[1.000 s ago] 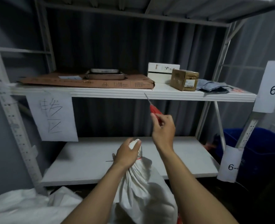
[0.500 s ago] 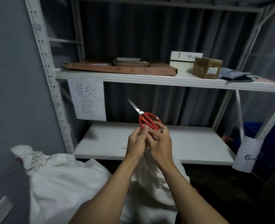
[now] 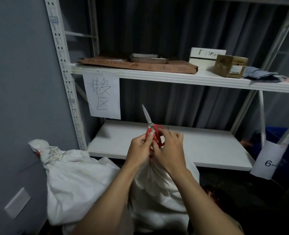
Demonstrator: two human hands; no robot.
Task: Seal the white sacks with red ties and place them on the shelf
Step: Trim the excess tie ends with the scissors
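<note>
A white sack (image 3: 157, 192) stands on the floor in front of the shelf unit. Both my hands meet at its gathered neck. My left hand (image 3: 138, 150) pinches the neck, where a red tie (image 3: 150, 156) shows just under my fingers. Red-handled scissors (image 3: 154, 133) are in my right hand (image 3: 170, 150), their blade pointing up and to the left. A second white sack (image 3: 69, 175) leans against the wall at the left, its neck closed with a red tie (image 3: 38, 152). The white lower shelf (image 3: 208, 150) lies just behind my hands.
The upper shelf (image 3: 174, 78) carries a flat cardboard sheet (image 3: 140, 64), a metal tray (image 3: 148, 58), a white box (image 3: 206, 55), a brown box (image 3: 230, 65) and grey cloths (image 3: 262, 76). Paper signs (image 3: 102, 95) hang from the frame. A blue bin (image 3: 276, 138) stands at the right.
My right hand came down with the scissors from above the sack to its neck, beside my left hand. My view swung left, and the second tied sack came into sight.
</note>
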